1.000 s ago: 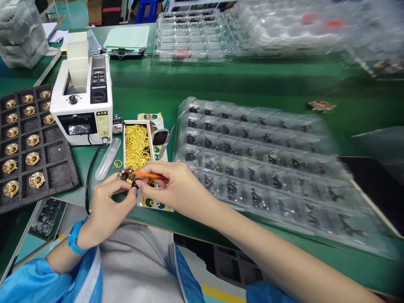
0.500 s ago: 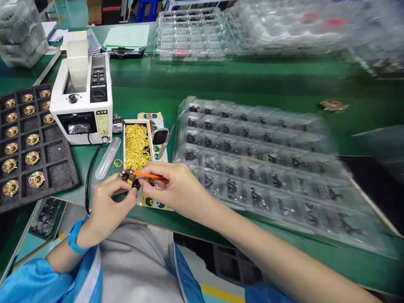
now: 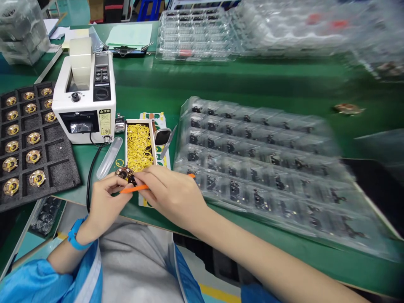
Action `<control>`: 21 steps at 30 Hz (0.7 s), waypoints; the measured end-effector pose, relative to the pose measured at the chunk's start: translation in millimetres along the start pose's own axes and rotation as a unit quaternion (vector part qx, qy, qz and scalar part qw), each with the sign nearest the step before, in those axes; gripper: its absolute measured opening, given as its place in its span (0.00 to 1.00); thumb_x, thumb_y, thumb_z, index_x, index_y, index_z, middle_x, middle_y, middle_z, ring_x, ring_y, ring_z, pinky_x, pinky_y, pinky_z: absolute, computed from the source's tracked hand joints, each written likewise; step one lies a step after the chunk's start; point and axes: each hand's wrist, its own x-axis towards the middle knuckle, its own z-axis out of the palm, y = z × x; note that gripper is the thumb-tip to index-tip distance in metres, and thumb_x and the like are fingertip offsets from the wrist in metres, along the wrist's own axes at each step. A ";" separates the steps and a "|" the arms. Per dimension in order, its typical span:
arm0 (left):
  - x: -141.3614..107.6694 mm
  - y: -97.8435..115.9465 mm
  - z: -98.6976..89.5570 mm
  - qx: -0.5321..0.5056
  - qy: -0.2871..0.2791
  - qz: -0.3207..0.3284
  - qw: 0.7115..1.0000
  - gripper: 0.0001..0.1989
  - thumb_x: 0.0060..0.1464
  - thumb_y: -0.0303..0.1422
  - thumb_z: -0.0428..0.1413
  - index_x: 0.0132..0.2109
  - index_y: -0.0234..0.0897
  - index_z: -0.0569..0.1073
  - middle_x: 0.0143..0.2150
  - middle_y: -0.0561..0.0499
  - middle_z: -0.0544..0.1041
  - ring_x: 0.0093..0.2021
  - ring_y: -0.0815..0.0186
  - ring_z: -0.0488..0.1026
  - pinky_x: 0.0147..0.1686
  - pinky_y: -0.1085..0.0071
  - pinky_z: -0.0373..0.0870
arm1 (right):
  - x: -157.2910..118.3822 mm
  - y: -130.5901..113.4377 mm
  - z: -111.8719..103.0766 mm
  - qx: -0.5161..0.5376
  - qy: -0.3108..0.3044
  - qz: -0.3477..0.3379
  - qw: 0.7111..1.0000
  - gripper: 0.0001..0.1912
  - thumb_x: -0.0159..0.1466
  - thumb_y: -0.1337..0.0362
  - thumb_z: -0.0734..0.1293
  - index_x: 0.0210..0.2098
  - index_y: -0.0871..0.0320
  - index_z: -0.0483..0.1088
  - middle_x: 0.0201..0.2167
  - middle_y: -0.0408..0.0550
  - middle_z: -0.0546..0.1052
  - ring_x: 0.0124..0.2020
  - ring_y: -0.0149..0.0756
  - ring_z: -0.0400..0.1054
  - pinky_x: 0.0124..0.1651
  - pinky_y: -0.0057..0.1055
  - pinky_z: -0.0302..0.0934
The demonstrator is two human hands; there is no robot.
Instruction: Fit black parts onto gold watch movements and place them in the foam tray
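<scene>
Between the fingertips of my left hand is a small round electronic part, gold-coloured and dark, like a watch movement. My right hand is closed around a thin orange stick, whose pointed end sticks out to the left, just below the part. The thumb and fingertips of this hand meet the right side of the part, and they hide some of it. Just beyond both hands stands an open box full of thin yellow rings.
A white tape dispenser stands behind the box. At left lies a black foam tray with several round gold parts. Stacked clear plastic trays holding dark parts spread to the right. A clear plastic strip and tweezers lie near the box.
The orange stick has swung round in my right hand: its tip now points left, below the round part, with the other end jutting out right. The view has shifted slightly.
</scene>
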 end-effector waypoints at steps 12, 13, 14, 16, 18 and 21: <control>-0.2 6.7 -6.6 -0.016 -0.006 -0.035 0.999 0.12 0.47 0.34 0.63 0.21 0.34 0.73 0.22 0.54 0.66 0.24 0.71 0.60 0.22 0.76 0.59 | 6.2 11.0 -13.4 0.225 -0.029 0.174 0.958 0.09 0.68 0.71 0.61 0.35 0.58 0.72 0.28 0.46 0.77 0.25 0.31 0.69 0.27 0.26 0.62; -0.7 6.2 -6.7 -0.018 -0.008 -0.034 0.999 0.11 0.47 0.33 0.62 0.21 0.34 0.73 0.22 0.54 0.67 0.24 0.71 0.60 0.22 0.77 0.59 | 6.7 10.9 -13.9 0.237 -0.036 0.168 0.956 0.09 0.68 0.71 0.61 0.36 0.58 0.73 0.29 0.47 0.78 0.27 0.31 0.71 0.28 0.27 0.64; -1.2 5.5 -6.6 -0.021 -0.010 -0.033 0.999 0.10 0.47 0.32 0.62 0.22 0.34 0.74 0.23 0.54 0.67 0.24 0.71 0.61 0.22 0.77 0.61 | 6.6 10.1 -13.7 0.237 -0.040 0.155 0.958 0.09 0.67 0.71 0.61 0.38 0.59 0.74 0.31 0.48 0.78 0.29 0.33 0.72 0.29 0.27 0.65; -2.2 4.1 -5.7 -0.029 -0.010 -0.026 0.999 0.08 0.48 0.31 0.61 0.23 0.34 0.74 0.24 0.53 0.68 0.26 0.71 0.64 0.25 0.77 0.65 | 5.6 7.3 -11.9 0.210 -0.036 0.117 0.970 0.10 0.67 0.72 0.62 0.42 0.60 0.74 0.34 0.50 0.79 0.34 0.36 0.75 0.32 0.29 0.66; -3.0 3.4 -4.9 -0.035 -0.009 -0.019 0.999 0.07 0.48 0.29 0.61 0.24 0.34 0.75 0.26 0.52 0.69 0.27 0.69 0.67 0.27 0.76 0.68 | 4.4 4.6 -9.6 0.184 -0.035 0.093 0.978 0.11 0.66 0.73 0.62 0.44 0.61 0.75 0.35 0.51 0.79 0.34 0.37 0.75 0.31 0.29 0.66; -3.7 4.5 -5.7 -0.040 -0.020 -0.017 0.999 0.09 0.48 0.30 0.63 0.23 0.35 0.74 0.25 0.53 0.69 0.26 0.69 0.66 0.27 0.75 0.68 | 3.9 3.1 -9.0 0.175 -0.043 0.074 0.981 0.10 0.67 0.73 0.62 0.41 0.60 0.75 0.34 0.50 0.79 0.33 0.35 0.74 0.30 0.28 0.66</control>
